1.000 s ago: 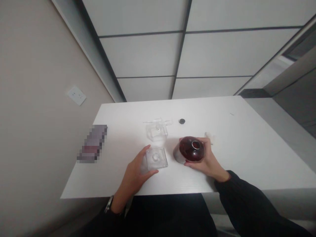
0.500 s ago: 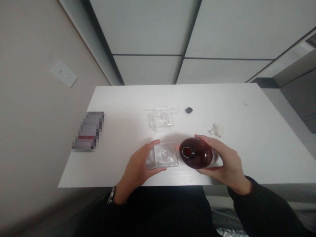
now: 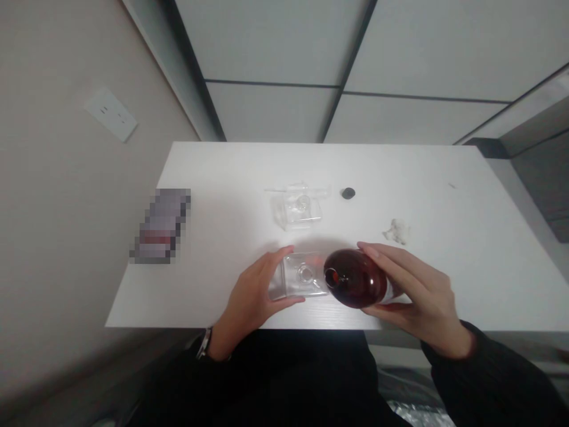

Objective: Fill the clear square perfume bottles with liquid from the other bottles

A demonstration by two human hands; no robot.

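My left hand [image 3: 254,287] is closed round the left end of a clear, square-shouldered container [image 3: 296,284], thumb and fingers along its two sides. A round opening shows on top of the container. In my right hand [image 3: 420,290] is a dark reddish-brown bottle [image 3: 360,279], tilted to the left with its uncapped mouth toward the container. The bottle's mouth overlaps the container's right edge in view; whether they touch, I cannot tell. No stream of liquid is visible.
Behind the hands lie a second clear container [image 3: 296,210] and a thin clear dropper-like tube [image 3: 317,192]. A black cap [image 3: 348,193] is right of them, near a crumpled whitish scrap [image 3: 397,231]. A pixelated object [image 3: 162,225] rests at the table's left edge.
My right hand has tipped the bottle further left, bringing its mouth closer to the container. My left hand keeps its hold. The whole view has shifted slightly.
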